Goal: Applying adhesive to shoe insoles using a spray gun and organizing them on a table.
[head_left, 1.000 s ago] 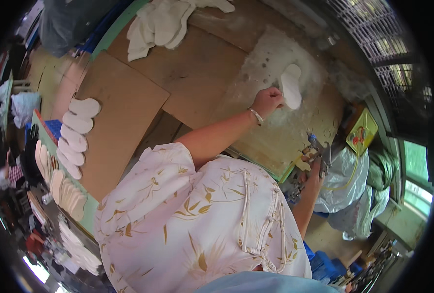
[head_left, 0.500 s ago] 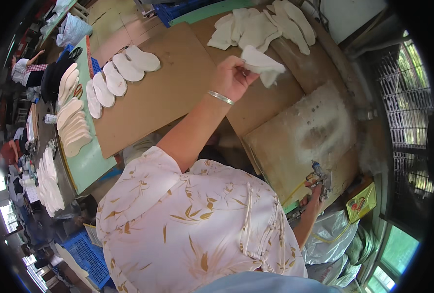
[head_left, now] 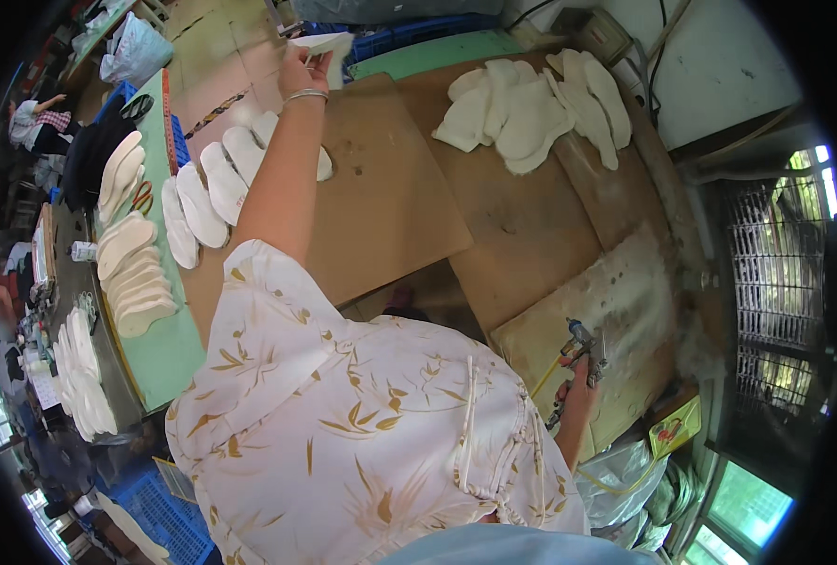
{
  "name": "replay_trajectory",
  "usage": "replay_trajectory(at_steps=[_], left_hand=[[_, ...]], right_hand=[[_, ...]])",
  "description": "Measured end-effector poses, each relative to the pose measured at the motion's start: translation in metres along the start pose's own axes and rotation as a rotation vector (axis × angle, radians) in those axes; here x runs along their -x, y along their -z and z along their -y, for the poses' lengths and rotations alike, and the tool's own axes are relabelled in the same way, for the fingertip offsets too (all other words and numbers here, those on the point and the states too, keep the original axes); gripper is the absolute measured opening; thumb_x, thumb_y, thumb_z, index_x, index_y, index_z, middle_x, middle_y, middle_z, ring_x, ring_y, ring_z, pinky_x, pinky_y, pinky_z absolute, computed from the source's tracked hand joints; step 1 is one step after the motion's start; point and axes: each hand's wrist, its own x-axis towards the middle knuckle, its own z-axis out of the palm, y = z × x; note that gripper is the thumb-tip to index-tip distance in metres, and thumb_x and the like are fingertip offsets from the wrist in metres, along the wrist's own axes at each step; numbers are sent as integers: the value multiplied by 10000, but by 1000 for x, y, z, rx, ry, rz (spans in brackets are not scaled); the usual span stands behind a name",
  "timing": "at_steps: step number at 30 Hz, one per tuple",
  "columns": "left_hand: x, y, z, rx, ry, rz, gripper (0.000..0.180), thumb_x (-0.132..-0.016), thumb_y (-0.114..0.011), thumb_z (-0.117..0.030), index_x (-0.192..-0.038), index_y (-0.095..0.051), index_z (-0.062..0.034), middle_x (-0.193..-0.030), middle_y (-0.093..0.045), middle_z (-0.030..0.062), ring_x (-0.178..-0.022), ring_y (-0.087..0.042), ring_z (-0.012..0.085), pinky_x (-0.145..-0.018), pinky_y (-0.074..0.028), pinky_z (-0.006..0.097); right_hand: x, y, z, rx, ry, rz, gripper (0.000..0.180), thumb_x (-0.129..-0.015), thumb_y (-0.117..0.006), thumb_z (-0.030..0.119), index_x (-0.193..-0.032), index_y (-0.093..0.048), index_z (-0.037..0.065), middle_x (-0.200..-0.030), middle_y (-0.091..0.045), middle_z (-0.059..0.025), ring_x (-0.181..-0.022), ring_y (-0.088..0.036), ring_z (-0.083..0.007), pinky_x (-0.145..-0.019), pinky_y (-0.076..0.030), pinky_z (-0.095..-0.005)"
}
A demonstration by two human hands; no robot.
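My left hand reaches out over the far edge of the brown board, its fingers pinching a thin white insole that is partly hidden by the hand. Below my forearm lies a row of several white insoles, some of them covered by the arm. At the right, my right hand is wrapped round a metal spray gun with a yellow hose, held over a stained board. A loose pile of white insole pieces rests on the far right of the table.
Stacks of cream insoles and scissors are on the green table at the left. Blue crates stand at lower left. A barred window is on the right. Another person is in the far left background.
My left hand has carried the white insole leftward and away, from near the pile to beyond the row. My right hand still holds the spray gun.
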Motion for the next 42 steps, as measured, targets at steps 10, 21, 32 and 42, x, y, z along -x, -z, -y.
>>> replay_trajectory(at_steps=[10,21,32,42], left_hand=[[11,160,64,-137,8,-417,164,-770,-496,-35,-931,-479,-11,-888,-516,84,-826,-546,196,-705,-503,329],[75,176,115,-366,184,-509,150,-829,-502,-63,-947,-453,13,-902,-541,116,-783,-592,220,-688,-525,305],[120,200,139,-351,378,-394,276,-865,-489,-150,-1090,-423,-4,-968,-528,111,-823,-576,202,-723,-517,299],[152,54,251,-920,674,156,219,-799,-617,-177,-884,-546,12,-772,-580,92,-604,-583,169,-505,-498,275]], right_hand=[[-7,-35,7,90,-69,6,279,-885,-500,282,-1004,-546,34,-783,-616,-48,-361,-369,-49,-331,-278,-202],[2,-38,11,79,-74,-23,278,-889,-497,275,-1010,-541,28,-791,-616,-46,-359,-360,-43,-330,-277,-202],[2,-35,-6,-2,-135,-87,271,-876,-516,283,-942,-595,32,-685,-579,-22,-367,-369,-45,-338,-276,-227],[13,-28,-25,-25,-165,-205,318,-855,-550,340,-800,-630,38,-490,-429,38,-386,-374,-50,-376,-268,-230]])
